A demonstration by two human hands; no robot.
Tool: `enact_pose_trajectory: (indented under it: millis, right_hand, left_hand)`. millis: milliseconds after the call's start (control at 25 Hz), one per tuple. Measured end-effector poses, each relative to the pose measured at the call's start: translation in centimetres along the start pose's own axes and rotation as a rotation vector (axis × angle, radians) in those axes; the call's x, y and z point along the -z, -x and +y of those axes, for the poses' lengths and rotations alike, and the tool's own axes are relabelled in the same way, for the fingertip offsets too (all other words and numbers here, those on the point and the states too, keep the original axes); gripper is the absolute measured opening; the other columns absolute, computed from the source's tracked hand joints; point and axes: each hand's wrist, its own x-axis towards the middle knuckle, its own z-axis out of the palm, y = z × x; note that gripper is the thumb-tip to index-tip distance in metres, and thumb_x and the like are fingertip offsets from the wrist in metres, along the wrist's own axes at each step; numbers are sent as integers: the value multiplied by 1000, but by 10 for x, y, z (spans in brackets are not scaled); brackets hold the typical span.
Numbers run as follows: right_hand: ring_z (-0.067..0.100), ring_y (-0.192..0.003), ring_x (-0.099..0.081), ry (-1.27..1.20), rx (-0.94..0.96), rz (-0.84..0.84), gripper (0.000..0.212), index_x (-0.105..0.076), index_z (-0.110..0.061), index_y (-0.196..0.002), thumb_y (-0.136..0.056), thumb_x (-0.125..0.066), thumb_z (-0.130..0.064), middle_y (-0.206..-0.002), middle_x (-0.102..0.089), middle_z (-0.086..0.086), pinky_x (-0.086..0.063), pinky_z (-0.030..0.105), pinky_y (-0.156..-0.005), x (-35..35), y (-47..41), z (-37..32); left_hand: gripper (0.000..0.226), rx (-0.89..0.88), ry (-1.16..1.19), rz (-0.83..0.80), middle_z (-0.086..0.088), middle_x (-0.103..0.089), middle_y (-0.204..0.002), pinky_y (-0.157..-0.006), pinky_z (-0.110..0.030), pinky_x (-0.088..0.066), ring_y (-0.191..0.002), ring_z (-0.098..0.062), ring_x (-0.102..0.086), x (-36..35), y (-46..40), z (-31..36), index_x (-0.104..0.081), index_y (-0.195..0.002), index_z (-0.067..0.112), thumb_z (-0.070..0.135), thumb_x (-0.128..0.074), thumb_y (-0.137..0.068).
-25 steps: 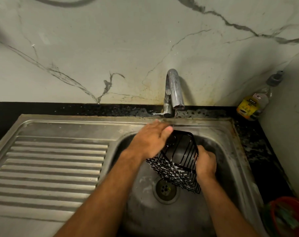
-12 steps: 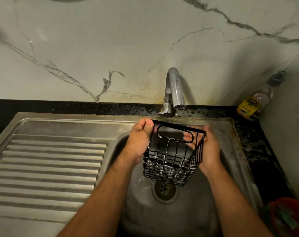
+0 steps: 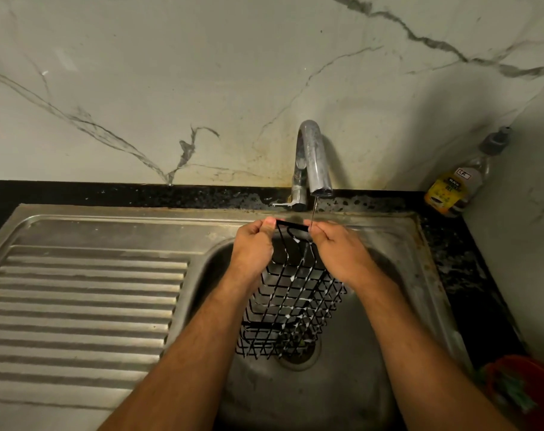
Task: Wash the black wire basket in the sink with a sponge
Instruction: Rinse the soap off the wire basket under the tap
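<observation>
The black wire basket is held over the sink bowl, hanging below the fingers and flecked with white suds. Its top edge is pinched by the curled fingers of the left hand and the right hand. Between the two sets of fingertips, a thin stream from the tap is met by the top wire.

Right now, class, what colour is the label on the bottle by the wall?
Yellow, on the bottle, head view.

Steel sink; black counter, soap bottle
</observation>
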Motion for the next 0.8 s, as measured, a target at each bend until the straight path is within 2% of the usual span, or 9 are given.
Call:
enact_pose_trajectory:
  millis: [80, 200, 240, 360, 440, 480, 520, 600, 800]
  right_hand:
    - [15, -146, -31, 167, 123, 22, 46, -41, -26, -150, -107, -30, -40, -156, -40, -3, -19, 36, -122, -7, 7, -8]
    - [4, -144, -32, 150, 344, 77, 46, -42, -26, -150, -106, -38, -38, -154, -43, -7, -17, 19, -118, -13, 14, -12]
    - [-2, -139, -38, 88, 379, 96, 44, -48, -28, -146, -103, -45, -39, -148, -49, -10, -22, 16, -116, -11, 15, -6]
    - [-12, -96, -65, -181, 242, 274, 17, -73, -44, -105, -90, -66, -45, -106, -74, -16, -53, 18, -87, 3, 18, 23]
    - [-10, -79, -66, -241, 161, 326, 12, -72, -52, -81, -90, -65, -47, -86, -73, -22, -56, 23, -74, 4, 19, 26]
    - [-7, -95, -67, -238, 162, 300, 10, -73, -49, -92, -91, -63, -49, -99, -73, -23, -55, 25, -87, -1, 17, 22]
    - [-3, -117, -61, -192, 194, 269, 26, -72, -41, -112, -92, -60, -52, -119, -68, -19, -47, 28, -104, -8, 15, 17]
    - [1, -137, -43, -55, 291, 226, 48, -61, -26, -135, -94, -56, -51, -141, -56, -11, -28, 28, -120, -18, 13, 8]
    - [-6, -130, -49, -243, 169, 214, 54, -65, -28, -129, -83, -69, -55, -134, -61, -12, -39, 30, -115, -10, 14, 17]
  left_hand:
    - [27, 15, 8, 51, 8, -74, -86, -71, -20, -44, -87, -4, -65, 0, -3, 1, -72, -88, 25, 31, -51, -105]
    - [29, 5, 43, 56, -8, -76, -91, -87, -40, -56, -91, -22, -71, 2, -13, 1, -74, -86, 20, 34, -55, -103]
    - [29, -21, 37, 51, -8, -75, -88, -83, -38, -57, -86, -19, -69, 3, -13, 2, -74, -86, 19, 33, -55, -103]
    - [26, -120, -74, 101, -4, -72, -79, -67, -25, -46, -74, -9, -60, -3, -10, -1, -74, -89, 18, 29, -55, -103]
    - [24, -151, -72, 155, 3, -66, -72, -64, -23, -44, -69, -6, -56, -5, -9, -2, -74, -89, 20, 29, -56, -102]
    - [23, -150, -56, 182, 5, -67, -73, -64, -23, -45, -69, -6, -57, -6, -11, 0, -74, -88, 22, 29, -57, -102]
    - [23, -130, -38, 209, 5, -68, -74, -64, -22, -46, -70, -7, -57, -6, -15, 0, -74, -88, 22, 29, -57, -102]
    - [24, -102, -13, 241, 2, -66, -75, -65, -24, -47, -70, -8, -56, -6, -21, 1, -74, -86, 20, 28, -58, -102]
    - [24, -81, -126, 258, 10, -70, -72, -85, -41, -56, -75, -13, -63, -10, -21, -11, -76, -91, 24, 41, -60, -97]
